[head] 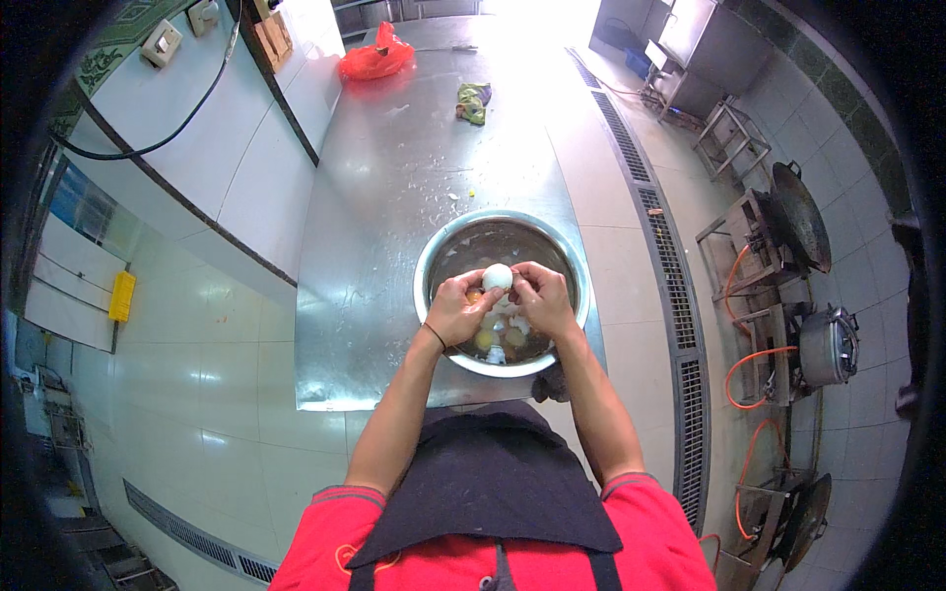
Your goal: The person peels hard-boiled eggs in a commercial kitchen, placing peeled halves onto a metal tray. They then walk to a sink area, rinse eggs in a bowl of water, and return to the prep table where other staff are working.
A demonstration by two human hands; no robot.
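Note:
Between the fingertips of my left hand (460,306) and my right hand (545,298) is a pale, smooth peeled egg (497,277). Both hands hold it, above a wide metal bowl (423,255) on the steel table (355,244). Below my hands, the bowl holds liquid with several egg-like round things and white pieces in it, partly hidden. A brown piece, perhaps shell, touches the egg's lower edge by my fingers.
Small white and yellow scraps lie on the table beyond the bowl. Farther off are a crumpled green wrapper (473,102) and a red plastic bag (378,57). A dark cloth (550,384) hangs at the near table edge. Woks and a metal pot (828,346) stand at right.

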